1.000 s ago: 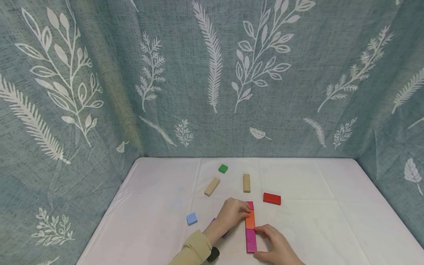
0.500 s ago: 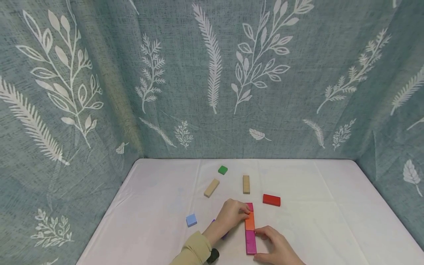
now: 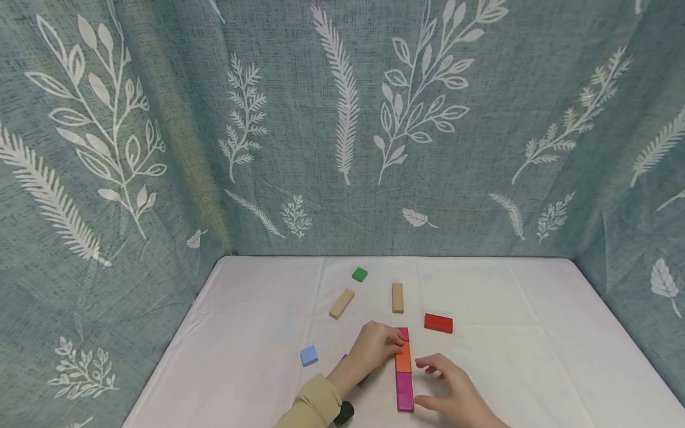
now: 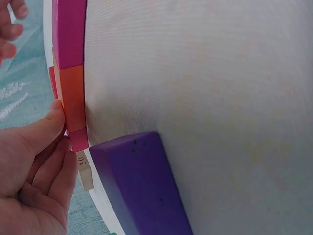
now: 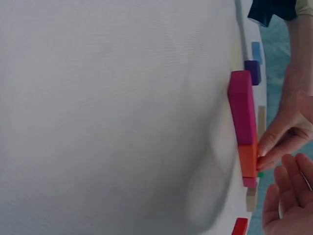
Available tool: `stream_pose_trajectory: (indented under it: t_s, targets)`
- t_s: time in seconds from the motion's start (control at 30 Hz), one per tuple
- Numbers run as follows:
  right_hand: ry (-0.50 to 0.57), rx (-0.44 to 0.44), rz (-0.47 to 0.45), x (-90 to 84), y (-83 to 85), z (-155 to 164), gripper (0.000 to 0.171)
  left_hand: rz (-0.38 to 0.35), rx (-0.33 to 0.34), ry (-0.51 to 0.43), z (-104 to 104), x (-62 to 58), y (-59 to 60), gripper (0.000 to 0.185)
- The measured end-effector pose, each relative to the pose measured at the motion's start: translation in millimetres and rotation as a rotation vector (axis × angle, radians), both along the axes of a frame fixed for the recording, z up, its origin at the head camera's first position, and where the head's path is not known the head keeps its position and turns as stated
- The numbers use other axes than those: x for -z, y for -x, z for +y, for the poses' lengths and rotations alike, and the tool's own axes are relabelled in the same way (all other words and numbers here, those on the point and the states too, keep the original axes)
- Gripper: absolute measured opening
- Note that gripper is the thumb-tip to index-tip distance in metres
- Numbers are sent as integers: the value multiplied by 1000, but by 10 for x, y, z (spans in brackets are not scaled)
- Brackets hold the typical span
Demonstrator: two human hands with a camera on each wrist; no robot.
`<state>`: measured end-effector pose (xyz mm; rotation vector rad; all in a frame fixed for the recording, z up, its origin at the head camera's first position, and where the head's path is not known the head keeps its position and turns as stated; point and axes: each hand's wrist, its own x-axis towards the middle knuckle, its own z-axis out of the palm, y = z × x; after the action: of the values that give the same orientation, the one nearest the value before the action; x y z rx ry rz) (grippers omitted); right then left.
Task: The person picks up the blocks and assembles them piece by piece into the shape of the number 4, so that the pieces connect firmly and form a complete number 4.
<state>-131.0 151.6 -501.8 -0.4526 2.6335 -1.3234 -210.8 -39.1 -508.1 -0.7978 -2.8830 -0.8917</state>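
Three blocks lie end to end in a row: a magenta block (image 3: 405,392) nearest, an orange block (image 3: 404,358) in the middle and a short pink block (image 3: 403,333) at the far end. With curled fingers, my left hand (image 3: 371,345) holds the orange block near its far end, where it meets the pink one. In the left wrist view its thumb (image 4: 57,110) lies against the orange block. My right hand (image 3: 452,389) is apart from the row, to the right of the magenta block, its thumb and fingers spread with nothing between them.
A purple block (image 4: 142,183) is partly hidden under my left forearm. A light-blue block (image 3: 308,355) lies to the left, two plain wooden blocks (image 3: 398,298) and a green block (image 3: 360,274) further back, and a red block (image 3: 439,323) to the right, on the white tablecloth (image 3: 514,351).
My right hand has let go of the magenta block and moved slightly away to the right, its fingers spreading. The left hand and the row stay in place.
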Motion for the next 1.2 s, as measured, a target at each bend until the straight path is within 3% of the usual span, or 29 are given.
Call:
stream_pose_trajectory:
  t_s: [0.33, 0.53, 0.67, 0.93, 1.2]
  targets:
    - [67, 58, 152, -130, 67, 54, 48, -20, 18, -28, -15, -1, 13, 8]
    - [69, 197, 75, -226, 151, 96, 50, -29, 25, -31, -18, -2, 12, 8]
    - [65, 252, 82, -286, 222, 140, 48, -34, 22, -40, -18, -8, 10, 8]
    - [66, 266, 182, -375, 319, 256, 46, -19, 20, -55, -24, -16, 9, 9]
    - [57, 272, 154, -362, 337, 287, 47, -31, 13, -63, -26, -9, 7, 10]
